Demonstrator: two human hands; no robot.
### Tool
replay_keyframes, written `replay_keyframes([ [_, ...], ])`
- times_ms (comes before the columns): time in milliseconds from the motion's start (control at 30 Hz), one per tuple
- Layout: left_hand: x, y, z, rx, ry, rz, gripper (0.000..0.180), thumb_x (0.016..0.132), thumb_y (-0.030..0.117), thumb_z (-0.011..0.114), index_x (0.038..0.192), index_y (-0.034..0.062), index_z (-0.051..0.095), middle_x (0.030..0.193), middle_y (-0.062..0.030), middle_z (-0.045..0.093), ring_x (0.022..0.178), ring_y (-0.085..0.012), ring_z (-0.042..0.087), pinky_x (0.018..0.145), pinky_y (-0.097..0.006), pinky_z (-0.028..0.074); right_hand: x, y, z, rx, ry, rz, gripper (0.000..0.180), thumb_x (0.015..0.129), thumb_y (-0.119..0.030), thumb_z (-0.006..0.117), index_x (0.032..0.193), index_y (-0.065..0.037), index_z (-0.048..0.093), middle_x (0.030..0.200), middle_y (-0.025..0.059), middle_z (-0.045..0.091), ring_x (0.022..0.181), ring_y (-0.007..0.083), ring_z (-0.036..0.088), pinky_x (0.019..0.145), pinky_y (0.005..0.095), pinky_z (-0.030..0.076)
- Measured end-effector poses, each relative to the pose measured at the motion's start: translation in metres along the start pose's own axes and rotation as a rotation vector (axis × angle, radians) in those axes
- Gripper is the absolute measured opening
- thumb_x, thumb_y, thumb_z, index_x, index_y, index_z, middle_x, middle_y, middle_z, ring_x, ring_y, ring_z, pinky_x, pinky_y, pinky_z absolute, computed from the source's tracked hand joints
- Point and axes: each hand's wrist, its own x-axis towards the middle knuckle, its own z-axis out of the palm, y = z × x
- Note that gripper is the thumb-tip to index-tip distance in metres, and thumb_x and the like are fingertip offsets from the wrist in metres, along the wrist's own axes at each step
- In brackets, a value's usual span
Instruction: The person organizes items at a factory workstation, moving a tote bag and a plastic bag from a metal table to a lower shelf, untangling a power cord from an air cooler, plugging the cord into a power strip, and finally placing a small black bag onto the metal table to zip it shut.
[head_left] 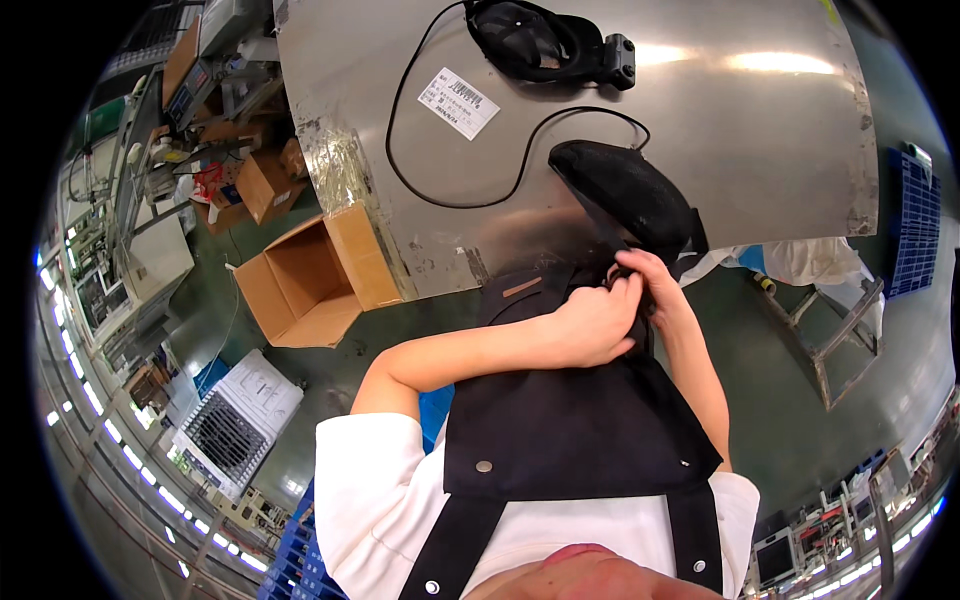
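Observation:
My left hand (598, 322) and my right hand (652, 282) meet in front of my black apron (570, 430), near the table's front edge. Both have their fingers curled in at dark fabric. A black strap (603, 225) runs down from a black pouch-like item (635, 195) to my right fingers, which are closed on it. What the left fingers pinch is hidden by the hand and the dark cloth. The pouch-like item lies on the metal table (745, 150), just beyond my hands.
A black cap-like item (535, 45) with a small camera (619, 62) lies farther back. A black cable (480, 205) loops near a white label (458, 103). An open cardboard box (310, 280) stands left of the table, a metal frame stand (820, 350) to the right.

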Motion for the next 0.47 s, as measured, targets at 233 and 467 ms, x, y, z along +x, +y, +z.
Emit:
replay_keyframes([
  [233, 0.061, -0.134, -0.129, -0.355, 0.736, -0.050, 0.044, 0.065, 0.014, 0.068, 0.104, 0.0043, 0.052, 0.089, -0.0105, 0.061, 0.090, -0.0253, 0.057, 0.080, -0.035, 0.046, -0.005, -0.012, -0.005, 0.106, -0.119, -0.018, 0.011, 0.071, -0.008, 0.050, 0.075, 0.000, 0.056, 0.067, 0.0076, 0.054, 0.060, 0.0142, 0.052, 0.055, 0.0240, 0.041],
  [467, 0.144, -0.277, -0.105, 0.653, 0.408, -0.266, 0.071, 0.060, 0.030, 0.073, 0.125, 0.0228, 0.045, 0.132, -0.0133, 0.033, 0.128, -0.0323, 0.024, 0.098, -0.062, 0.018, -0.035, -0.003, -0.011, 0.143, 0.031, -0.444, 0.028, 0.064, -0.007, 0.050, 0.089, 0.005, 0.052, 0.088, 0.0160, 0.060, 0.083, 0.0282, 0.056, 0.080, 0.0375, 0.045],
])
